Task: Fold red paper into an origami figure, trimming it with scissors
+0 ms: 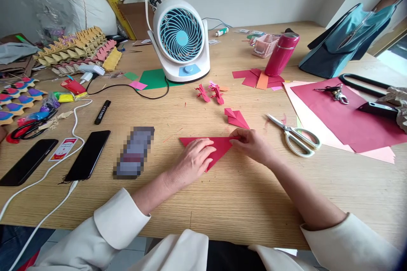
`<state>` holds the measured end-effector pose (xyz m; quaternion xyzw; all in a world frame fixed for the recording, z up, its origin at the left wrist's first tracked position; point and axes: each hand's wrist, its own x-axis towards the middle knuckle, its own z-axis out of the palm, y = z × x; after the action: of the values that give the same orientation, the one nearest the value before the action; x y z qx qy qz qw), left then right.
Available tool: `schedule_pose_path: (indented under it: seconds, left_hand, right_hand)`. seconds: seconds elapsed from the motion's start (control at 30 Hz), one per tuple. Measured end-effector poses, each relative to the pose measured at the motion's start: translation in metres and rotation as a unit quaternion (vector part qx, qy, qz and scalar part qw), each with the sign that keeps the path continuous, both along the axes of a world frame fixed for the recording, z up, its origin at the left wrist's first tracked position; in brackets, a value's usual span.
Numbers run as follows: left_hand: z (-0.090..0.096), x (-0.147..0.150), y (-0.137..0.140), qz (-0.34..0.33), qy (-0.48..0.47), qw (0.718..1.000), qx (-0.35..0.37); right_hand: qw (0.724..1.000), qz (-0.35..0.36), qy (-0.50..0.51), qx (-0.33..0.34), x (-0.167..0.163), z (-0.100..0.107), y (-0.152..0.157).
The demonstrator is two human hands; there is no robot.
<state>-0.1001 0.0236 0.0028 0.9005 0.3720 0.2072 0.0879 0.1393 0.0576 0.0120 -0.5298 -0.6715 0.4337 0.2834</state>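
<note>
A red paper triangle [219, 147] lies on the wooden table before me, its long edge away from me and a corner pointing toward me. My left hand [197, 156] rests flat over its left part, fingers stretched out. With fingers pinched together, my right hand [251, 145] grips the triangle's right corner. Just beyond it lies a partly folded red paper piece [238, 118], close to my right fingers. Farther back sit two small red folded paper figures [210, 93]. White-handled scissors [297, 135] lie to the right, blades slightly apart.
A white fan [182, 38] stands at the back. Right of it are a pink thermos [282, 54], a teal bag [343, 42] and large red paper sheets [337, 114]. Phones [88, 156], a charging cable [74, 125], a black marker [102, 112] and egg-carton crafts [19, 99] occupy the left.
</note>
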Motion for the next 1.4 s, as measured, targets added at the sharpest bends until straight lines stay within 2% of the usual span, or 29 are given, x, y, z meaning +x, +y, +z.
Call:
schedule_pose_path:
  seconds: [0.13, 0.23, 0.4, 0.57, 0.8, 1.0, 1.2, 1.4]
  left_hand:
    - [0.006, 0.011, -0.010, -0.074, 0.055, 0.996, 0.007]
    - [0.004, 0.020, -0.013, -0.084, 0.067, 0.994, 0.009]
    - [-0.001, 0.028, -0.011, -0.089, 0.051, 0.995, 0.001]
    - [-0.005, 0.028, -0.009, -0.077, 0.035, 0.996, -0.002]
    - [-0.008, 0.028, -0.008, -0.062, 0.023, 0.998, 0.005]
    - [-0.004, 0.024, -0.003, -0.090, 0.030, 0.995, 0.007]
    - [-0.002, 0.020, 0.003, -0.108, 0.062, 0.992, -0.003]
    - [0.000, 0.015, 0.008, -0.128, 0.101, 0.986, -0.014]
  right_hand:
    - [0.998, 0.032, -0.031, -0.046, 0.036, 0.000, 0.006]
    - [0.997, 0.031, -0.032, -0.065, 0.050, -0.002, 0.005]
    - [0.995, -0.027, 0.058, -0.078, 0.044, -0.002, -0.005]
    - [0.979, -0.092, 0.142, -0.118, 0.039, -0.006, -0.011]
    - [0.992, -0.055, 0.105, -0.050, 0.036, -0.013, -0.020]
    - [0.994, -0.105, 0.025, -0.008, 0.019, -0.007, -0.029]
    - [0.989, -0.126, -0.066, 0.030, 0.012, -0.005, -0.034]
    - [0.986, -0.149, -0.059, 0.037, 0.012, -0.009, -0.033]
